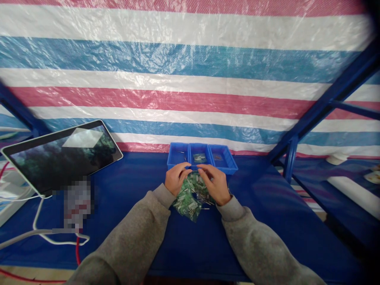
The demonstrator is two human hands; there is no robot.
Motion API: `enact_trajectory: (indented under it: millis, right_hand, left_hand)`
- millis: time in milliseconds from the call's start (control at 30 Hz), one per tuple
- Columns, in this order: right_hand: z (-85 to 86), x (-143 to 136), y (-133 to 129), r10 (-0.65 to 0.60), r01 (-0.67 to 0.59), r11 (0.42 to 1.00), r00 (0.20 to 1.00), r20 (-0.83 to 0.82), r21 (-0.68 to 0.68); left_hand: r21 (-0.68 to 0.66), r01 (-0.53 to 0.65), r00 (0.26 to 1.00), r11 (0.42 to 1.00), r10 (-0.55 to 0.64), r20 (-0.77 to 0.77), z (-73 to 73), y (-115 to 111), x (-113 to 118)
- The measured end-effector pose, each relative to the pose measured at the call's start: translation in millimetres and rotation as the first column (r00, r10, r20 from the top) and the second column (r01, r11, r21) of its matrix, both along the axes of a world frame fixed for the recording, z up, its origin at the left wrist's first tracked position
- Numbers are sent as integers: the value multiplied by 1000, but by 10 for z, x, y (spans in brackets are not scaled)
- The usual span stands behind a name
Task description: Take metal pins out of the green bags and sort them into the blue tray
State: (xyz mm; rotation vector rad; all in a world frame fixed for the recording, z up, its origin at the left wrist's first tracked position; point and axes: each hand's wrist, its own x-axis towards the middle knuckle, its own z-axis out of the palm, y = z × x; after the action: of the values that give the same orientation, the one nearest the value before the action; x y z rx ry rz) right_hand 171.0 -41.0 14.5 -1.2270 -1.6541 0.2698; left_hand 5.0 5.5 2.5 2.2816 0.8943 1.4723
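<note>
My left hand (177, 180) and my right hand (216, 185) are close together, each with thumb and fingers drawn into a pinch. A thin, small piece seems to lie between the fingertips, too tiny to name. Below them is a green-tinted clear plastic bag (187, 206) of small metal pin-like parts, some of them seemingly loose beside it. One slim metal pin (205, 208) lies on the table just right of the bag. Behind my hands stand three joined blue bins: the left bin (170, 156) holds a few thin pieces, the middle bin (199, 149) a small clear packet, the right bin (228, 158) small parts.
On the left, a tilted tablet-like screen (65, 158) stands on the blue table (130, 178), near white cables (38, 209) and a red cable (77, 249). A striped plastic sheet (184, 95) hangs behind. Blue metal frame bars (314, 111) rise at right.
</note>
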Motion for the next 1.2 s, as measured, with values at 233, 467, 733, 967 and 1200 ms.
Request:
enact_trajectory:
  millis: [233,467,733,967,1200]
  right_hand:
    - [-15,-16,-3,97,-98,995,993,70,2]
    - [-22,4,10,-12,14,1000,998,56,-25]
    - [-15,8,8,-3,4,1000,1000,21,-25]
    - [-12,-9,-7,55,-55,998,998,19,-5]
    - [-35,-3,13,40,-39,999,999,32,-14]
  left_hand:
    - [-45,59,998,997,-60,-13,-3,-28,8]
    - [62,21,1000,998,-20,-6,75,-53,0]
    - [120,30,996,992,-19,-89,88,-51,1]
    - [137,-50,989,989,68,-129,121,-74,-20]
    - [166,6,997,986,6,-75,116,-65,-28]
